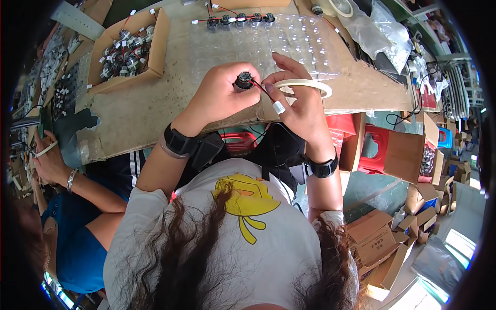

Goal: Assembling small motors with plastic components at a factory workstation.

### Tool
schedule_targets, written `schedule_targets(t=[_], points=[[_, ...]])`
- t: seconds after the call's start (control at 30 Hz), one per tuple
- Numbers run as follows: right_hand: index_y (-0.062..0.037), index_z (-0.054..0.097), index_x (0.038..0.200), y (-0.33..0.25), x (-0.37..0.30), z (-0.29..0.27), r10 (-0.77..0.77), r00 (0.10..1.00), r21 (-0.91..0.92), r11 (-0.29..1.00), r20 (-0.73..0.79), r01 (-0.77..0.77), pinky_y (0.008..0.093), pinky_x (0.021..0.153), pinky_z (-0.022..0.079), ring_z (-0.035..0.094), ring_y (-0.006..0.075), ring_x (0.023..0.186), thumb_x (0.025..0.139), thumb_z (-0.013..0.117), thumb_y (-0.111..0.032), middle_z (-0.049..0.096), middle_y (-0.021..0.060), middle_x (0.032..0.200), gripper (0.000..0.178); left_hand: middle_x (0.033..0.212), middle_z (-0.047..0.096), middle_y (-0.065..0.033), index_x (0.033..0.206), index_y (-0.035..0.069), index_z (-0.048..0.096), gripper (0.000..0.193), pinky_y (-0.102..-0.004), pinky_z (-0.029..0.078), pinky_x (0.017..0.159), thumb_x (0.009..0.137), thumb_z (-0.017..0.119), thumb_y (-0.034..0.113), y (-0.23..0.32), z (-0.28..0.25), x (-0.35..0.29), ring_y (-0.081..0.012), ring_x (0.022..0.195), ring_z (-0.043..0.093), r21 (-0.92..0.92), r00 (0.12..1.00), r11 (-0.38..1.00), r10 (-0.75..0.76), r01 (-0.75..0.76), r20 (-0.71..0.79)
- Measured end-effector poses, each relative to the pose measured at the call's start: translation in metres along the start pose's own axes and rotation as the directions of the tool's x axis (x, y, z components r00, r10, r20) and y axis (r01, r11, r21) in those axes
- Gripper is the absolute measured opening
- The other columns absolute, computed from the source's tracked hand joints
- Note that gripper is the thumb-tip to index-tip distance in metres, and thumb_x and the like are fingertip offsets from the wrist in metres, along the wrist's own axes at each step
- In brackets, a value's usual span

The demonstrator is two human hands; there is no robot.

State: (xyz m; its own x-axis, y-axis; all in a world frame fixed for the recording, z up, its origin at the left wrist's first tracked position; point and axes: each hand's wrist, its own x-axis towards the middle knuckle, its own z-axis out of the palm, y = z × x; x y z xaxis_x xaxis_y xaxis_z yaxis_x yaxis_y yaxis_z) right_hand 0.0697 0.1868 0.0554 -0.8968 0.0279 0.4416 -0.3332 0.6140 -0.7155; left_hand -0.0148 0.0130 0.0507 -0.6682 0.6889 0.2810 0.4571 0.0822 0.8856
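Note:
My left hand (221, 93) is wrapped round a small black motor (243, 80), its round end facing up. Red and black wires (263, 90) run from the motor to a white connector (279, 107) that lies against my right hand (302, 106). A narrow roll of cream tape (323, 88) is looped round the fingers of that hand, which are bent, with the thumb and a fingertip close to the wires. Just beyond both hands sits a clear plastic tray (305, 39) with rows of pockets. Several similar motors (241, 20) stand in its far row.
On the left of the table (124, 116), an open cardboard box (159, 44) holds many wired motors. Plastic bags (385, 31) lie at the far right. Beside the table are a red stool (374, 150) and cardboard boxes (372, 237). A co-worker's hand (50, 160) shows at left.

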Motion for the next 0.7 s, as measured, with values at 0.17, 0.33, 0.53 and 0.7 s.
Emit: schedule_targets(t=[0.17, 0.33, 0.53, 0.7], points=[[-0.0006, 0.064, 0.093, 0.0, 0.002, 0.001, -0.005, 1.0, 0.014, 1.0, -0.006, 0.005, 0.04, 0.095, 0.044, 0.056, 0.0337, 0.114, 0.079, 0.065, 0.0, 0.055, 0.0198, 0.126, 0.014, 0.067, 0.058, 0.0007, 0.085, 0.004, 0.06, 0.009, -0.0238, 0.044, 0.053, 0.078, 0.065, 0.007, -0.008, 0.0, 0.0, -0.0064, 0.06, 0.053, -0.17, 0.998, 0.983, -0.064, 0.065, 0.009], [-0.0001, 0.064, 0.094, 0.002, 0.004, -0.006, -0.028, 0.999, 0.015, 0.999, -0.017, 0.028, 0.0399, 0.096, 0.043, 0.056, 0.033, 0.113, 0.08, 0.062, -0.002, 0.055, 0.0201, 0.125, 0.013, 0.077, 0.06, -0.0009, 0.1, 0.002, 0.058, 0.02, -0.0235, 0.046, 0.054, 0.081, 0.063, 0.007, -0.005, -0.005, -0.002, -0.0079, 0.061, 0.055, -0.351, 0.943, 0.876, -0.289, 0.329, 0.164], [-0.0001, 0.063, 0.094, -0.002, 0.005, -0.018, 0.056, 0.998, 0.155, 0.987, -0.035, -0.05, 0.0392, 0.096, 0.042, 0.055, 0.0305, 0.115, 0.082, 0.061, -0.005, 0.055, 0.0198, 0.126, 0.013, 0.105, 0.058, -0.0108, 0.125, -0.002, 0.043, 0.04, -0.0268, 0.05, 0.063, 0.086, 0.045, 0.008, -0.008, -0.001, -0.008, -0.0136, 0.078, 0.055, -0.779, 0.929, 0.513, -0.266, 0.362, 0.256], [0.0002, 0.063, 0.093, -0.001, 0.005, -0.009, 0.049, 0.998, 0.252, 0.966, 0.044, -0.059, 0.0389, 0.096, 0.042, 0.055, 0.0302, 0.115, 0.082, 0.061, -0.006, 0.056, 0.0196, 0.125, 0.012, 0.113, 0.055, -0.0139, 0.128, -0.004, 0.038, 0.044, -0.0276, 0.049, 0.062, 0.086, 0.04, 0.008, -0.006, 0.003, -0.012, -0.0161, 0.083, 0.055, -0.757, 0.928, 0.549, -0.303, 0.355, 0.216]])
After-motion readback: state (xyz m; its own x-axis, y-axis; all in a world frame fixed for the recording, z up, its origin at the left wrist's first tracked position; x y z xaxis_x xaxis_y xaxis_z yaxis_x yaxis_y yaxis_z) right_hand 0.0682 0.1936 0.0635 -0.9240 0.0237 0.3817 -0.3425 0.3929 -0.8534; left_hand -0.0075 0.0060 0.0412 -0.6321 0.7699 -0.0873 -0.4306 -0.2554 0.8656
